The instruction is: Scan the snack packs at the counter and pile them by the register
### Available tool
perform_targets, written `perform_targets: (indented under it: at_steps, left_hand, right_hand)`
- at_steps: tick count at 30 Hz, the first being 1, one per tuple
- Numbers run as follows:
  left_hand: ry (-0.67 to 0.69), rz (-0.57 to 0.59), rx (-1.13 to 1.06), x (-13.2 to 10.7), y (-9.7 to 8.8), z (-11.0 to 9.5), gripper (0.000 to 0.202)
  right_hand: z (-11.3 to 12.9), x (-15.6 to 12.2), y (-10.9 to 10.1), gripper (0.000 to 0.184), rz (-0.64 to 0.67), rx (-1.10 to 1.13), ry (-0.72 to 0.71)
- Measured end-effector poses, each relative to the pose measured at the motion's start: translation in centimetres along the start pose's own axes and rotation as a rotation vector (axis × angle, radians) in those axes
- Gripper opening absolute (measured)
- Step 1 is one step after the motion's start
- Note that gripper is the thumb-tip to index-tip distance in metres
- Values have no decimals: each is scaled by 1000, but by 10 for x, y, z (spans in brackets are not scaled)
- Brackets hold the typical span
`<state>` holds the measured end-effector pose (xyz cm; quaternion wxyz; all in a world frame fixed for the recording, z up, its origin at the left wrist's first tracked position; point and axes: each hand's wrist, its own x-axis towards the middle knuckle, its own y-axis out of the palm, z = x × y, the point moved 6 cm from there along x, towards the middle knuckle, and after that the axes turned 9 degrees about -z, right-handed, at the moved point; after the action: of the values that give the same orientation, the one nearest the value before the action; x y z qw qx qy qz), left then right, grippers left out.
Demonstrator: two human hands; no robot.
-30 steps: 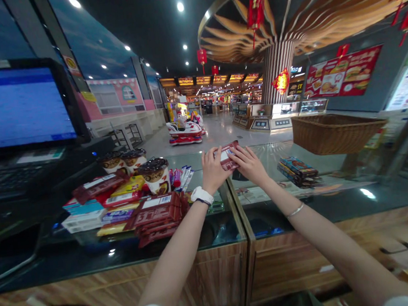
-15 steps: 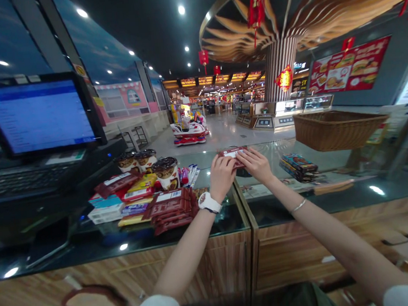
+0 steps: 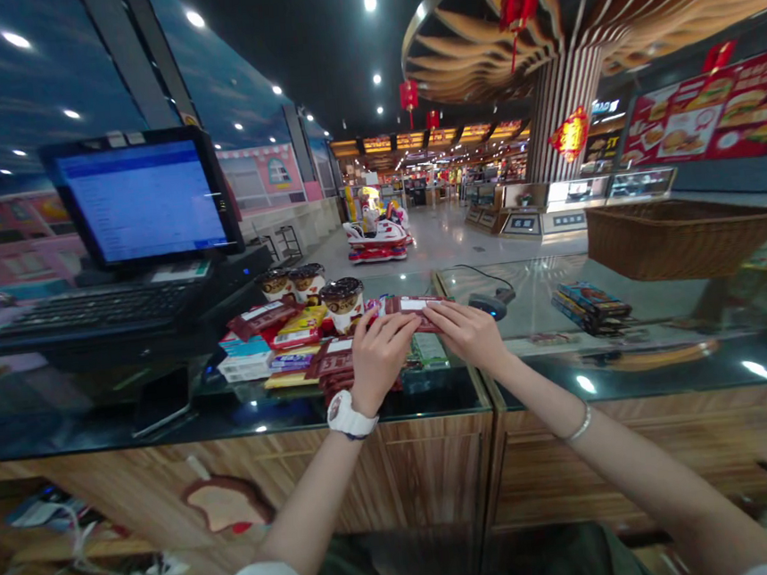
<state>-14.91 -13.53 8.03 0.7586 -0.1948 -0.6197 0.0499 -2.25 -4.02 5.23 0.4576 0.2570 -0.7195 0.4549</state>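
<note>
A flat red chocolate bar (image 3: 418, 306) with a white label lies across the glass countertop, held at its two ends. My left hand (image 3: 379, 352) grips one end and my right hand (image 3: 468, 334) grips the other, with the bar's middle showing between them. A white watch (image 3: 347, 414) sits on my left wrist, and a thin bracelet (image 3: 579, 425) circles my right. Just left of my left hand stands a chocolate drink cup (image 3: 343, 304), among a heap of red bars (image 3: 336, 360) and other colourful snack packets (image 3: 248, 357). A black barcode scanner (image 3: 491, 304) lies just beyond my right hand.
A cash register monitor (image 3: 144, 197) and keyboard (image 3: 100, 308) stand at the left. On the glass counter (image 3: 533, 306) lie a stack of boxed packets (image 3: 591, 308) and, farther right, a wicker basket (image 3: 692, 238). A mall floor with a kiddie ride (image 3: 378, 241) lies beyond.
The view has swung so the monitor shifted right. My hands have carried the red bar lower, closer to the pile, and the barcode scanner has come into view beyond them.
</note>
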Motion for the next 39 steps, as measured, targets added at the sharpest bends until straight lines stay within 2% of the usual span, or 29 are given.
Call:
perform_targets:
  at_steps: [8, 13, 17, 24, 31, 35, 39]
  left_hand:
    - [-41, -104, 125, -36, -50, 34, 22]
    - [-128, -96, 178, -57, -68, 53, 21]
    - [-172, -99, 212, -71, -77, 64, 21]
    - [-241, -93, 234, -88, -84, 76, 19]
    - [-208, -151, 188, -99, -79, 73, 20]
    - [-251, -119, 143, -107, -74, 74, 21]
    - [-306, -60, 108, -112, -69, 75, 24]
  right_hand:
    - [62, 11, 17, 50, 20, 93, 3]
    - [88, 21, 22, 43, -64, 93, 11]
    - [105, 26, 31, 42, -72, 133, 18]
    - [121, 26, 50, 35, -70, 178, 91]
    - [125, 16, 53, 31, -103, 254, 128]
    - [126, 10, 50, 28, -160, 295, 157]
    - [126, 8, 52, 28, -148, 312, 157]
